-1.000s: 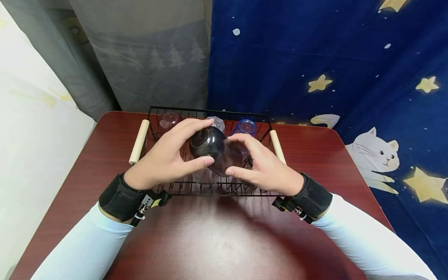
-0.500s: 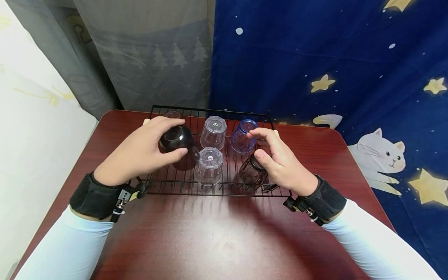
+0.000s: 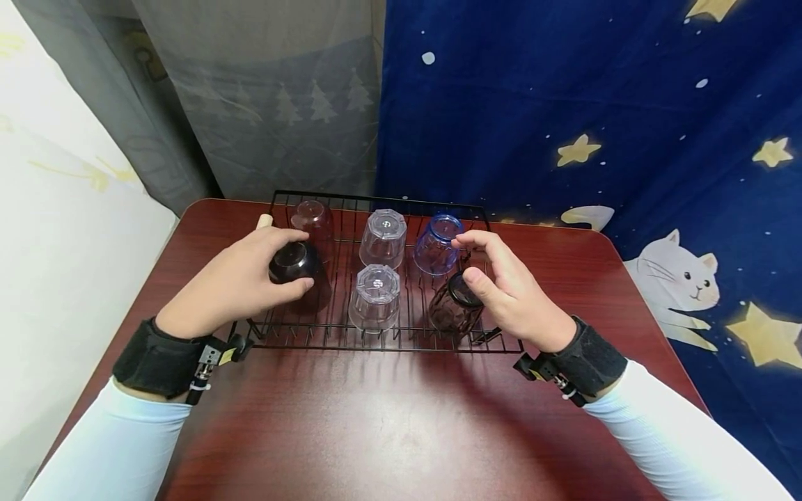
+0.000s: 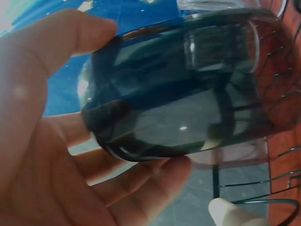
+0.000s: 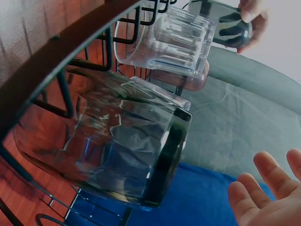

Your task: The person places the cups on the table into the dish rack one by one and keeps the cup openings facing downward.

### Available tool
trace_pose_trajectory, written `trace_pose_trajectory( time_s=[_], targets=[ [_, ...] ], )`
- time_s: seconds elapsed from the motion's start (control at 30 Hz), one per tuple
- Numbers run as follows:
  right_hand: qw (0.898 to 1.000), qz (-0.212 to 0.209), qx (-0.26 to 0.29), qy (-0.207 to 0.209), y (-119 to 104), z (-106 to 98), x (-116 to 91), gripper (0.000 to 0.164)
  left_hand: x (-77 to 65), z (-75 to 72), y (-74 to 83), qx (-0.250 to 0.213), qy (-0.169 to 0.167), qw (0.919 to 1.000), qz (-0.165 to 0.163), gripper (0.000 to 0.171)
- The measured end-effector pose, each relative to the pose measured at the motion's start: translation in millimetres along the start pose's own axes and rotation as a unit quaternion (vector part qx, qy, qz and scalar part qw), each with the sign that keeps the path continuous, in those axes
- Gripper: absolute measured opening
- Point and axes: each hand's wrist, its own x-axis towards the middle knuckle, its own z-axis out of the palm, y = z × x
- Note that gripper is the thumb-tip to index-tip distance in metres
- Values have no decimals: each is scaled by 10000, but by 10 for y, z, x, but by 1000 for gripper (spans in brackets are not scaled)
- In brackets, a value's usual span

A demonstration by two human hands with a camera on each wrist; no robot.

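Observation:
A dark smoky glass (image 3: 299, 266), bottom up, is gripped near its base by my left hand (image 3: 234, 282) at the front left of a black wire rack (image 3: 338, 337). In the left wrist view the thumb lies on one side of the dark glass (image 4: 174, 94) and the fingers on the other, its mouth toward the rack wires. My right hand (image 3: 516, 296) holds nothing; its fingers are relaxed beside a brown-tinted glass (image 3: 452, 306) at the front right. That brown glass (image 5: 108, 136) stands apart from the right fingers (image 5: 275, 176) in the right wrist view.
Two clear glasses (image 3: 374, 299) stand upside down mid-rack. A blue glass (image 3: 436, 247) is at the back right and a pinkish one (image 3: 313, 221) at the back left. The rack's wooden handle (image 3: 265, 220) shows at left. Curtains (image 3: 489, 104) hang behind the red-brown table (image 3: 388, 417).
My left hand has carried the dark glass left and down to the rack's front left. The right hand has let go of it and moved right, beside the brown glass.

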Motion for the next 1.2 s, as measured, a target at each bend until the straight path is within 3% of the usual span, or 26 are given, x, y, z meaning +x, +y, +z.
trace_pose_trajectory(
  time_s=[0.27, 0.5, 0.83, 1.03, 1.2],
  targets=[
    [10000, -63, -32, 6, 15, 36, -3, 59, -12, 142, -101, 167, -395, 9991, 57, 65],
    [9995, -208, -221, 43, 45, 59, -1, 64, -27, 182, -106, 168, -532, 9984, 23, 62],
    [9991, 206, -359, -120, 49, 69, -13, 55, -12, 180, -95, 127, -660, 9977, 109, 67],
    [9935, 440, -1020, 229, 33, 37, 77, 63, 19, 150, -46, 57, -371, 9992, 159, 71],
    [9736, 198, -2239, 386, 55, -4, 230, 71, 113, 88, 100, -25, 246, 9990, 368, 68]
  ],
)
